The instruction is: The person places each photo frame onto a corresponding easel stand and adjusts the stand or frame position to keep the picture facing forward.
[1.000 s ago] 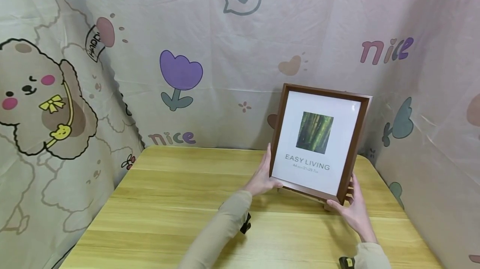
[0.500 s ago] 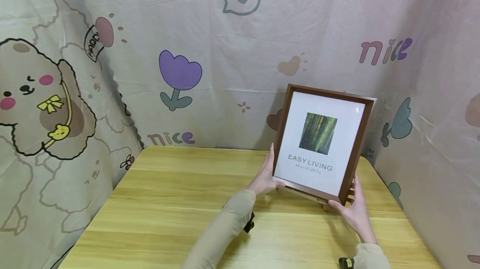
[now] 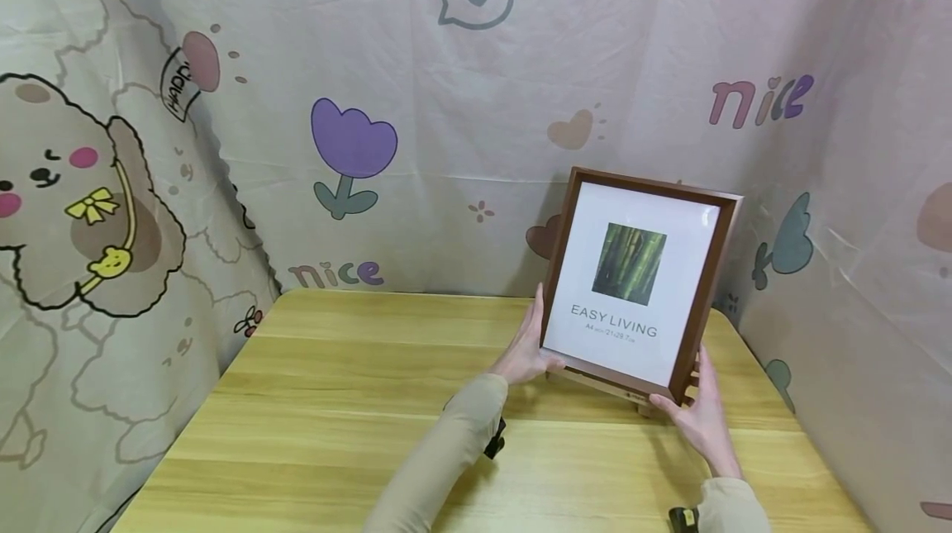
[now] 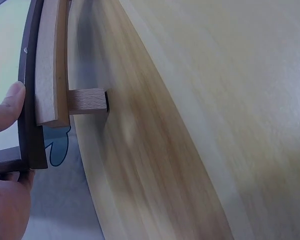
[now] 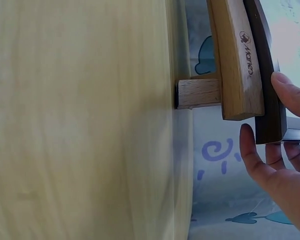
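From here I see the left hand (image 3: 524, 353) and right hand (image 3: 702, 419) gripping the picture frame (image 3: 634, 281), right of centre in the head view, at the wooden stand (image 5: 238, 65). I judge it's being seated; next calls for checking support before loosening fingers.

Between the left hand (image 3: 525, 353) and right hand (image 3: 703, 421), the picture frame (image 3: 702, 302) looked like smooth wood, its clear pane (image 3: 632, 281) glossy. Below them was a wood-grained tabletop (image 3: 357, 401); beyond, creased matt cloth (image 3: 476, 111).

Right hand (image 5: 286, 187) on dark frame (image 5: 270, 117), beside wooden stand (image 5: 237, 65)
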Tool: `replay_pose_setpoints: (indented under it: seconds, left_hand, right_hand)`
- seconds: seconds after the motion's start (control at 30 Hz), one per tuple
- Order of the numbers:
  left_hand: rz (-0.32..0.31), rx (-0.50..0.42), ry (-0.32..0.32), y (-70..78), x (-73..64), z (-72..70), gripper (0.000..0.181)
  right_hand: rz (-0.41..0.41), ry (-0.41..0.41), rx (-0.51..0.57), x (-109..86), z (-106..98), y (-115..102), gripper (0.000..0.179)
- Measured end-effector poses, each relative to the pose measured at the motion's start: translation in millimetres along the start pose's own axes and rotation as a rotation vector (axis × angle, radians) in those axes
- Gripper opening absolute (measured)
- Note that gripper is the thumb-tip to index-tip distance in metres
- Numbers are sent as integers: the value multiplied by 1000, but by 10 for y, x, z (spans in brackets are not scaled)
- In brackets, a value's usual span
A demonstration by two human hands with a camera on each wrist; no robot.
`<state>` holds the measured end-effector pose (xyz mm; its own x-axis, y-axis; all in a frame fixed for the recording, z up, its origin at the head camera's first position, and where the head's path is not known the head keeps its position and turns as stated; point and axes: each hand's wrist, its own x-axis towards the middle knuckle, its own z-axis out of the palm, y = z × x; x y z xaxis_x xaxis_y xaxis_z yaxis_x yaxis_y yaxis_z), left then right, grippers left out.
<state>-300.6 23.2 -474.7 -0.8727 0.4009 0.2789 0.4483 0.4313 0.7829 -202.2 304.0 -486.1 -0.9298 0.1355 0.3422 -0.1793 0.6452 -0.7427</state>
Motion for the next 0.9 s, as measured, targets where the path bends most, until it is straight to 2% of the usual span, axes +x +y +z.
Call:
replay_pose_setpoints:
  seconds: [0.13,0.3,0.43,0.57,0.7,0.9]
  left_hand:
    - [-12,-12,-1,-15,9,5,138]
    - [-27,-48,15,-74,14,15,131]
    - [-49,-82,31,-150,-14,26,112]
    - [-102,-74,31,-230,-64,31,97]
    - [-118,-113,25,-253,-99,37,96]
    - [-93,-136,34,-245,-103,77,98]
  right_hand:
    - [7,-17,15,-2,2,4,114]
    - [60,-69,17,-3,-13,-4,96]
    - [117,-111,27,-4,-27,-4,87]
    - [134,-133,34,-4,-16,0,82]
    - [139,-152,61,3,0,1,81]
    - [180,-168,61,0,-8,3,84]
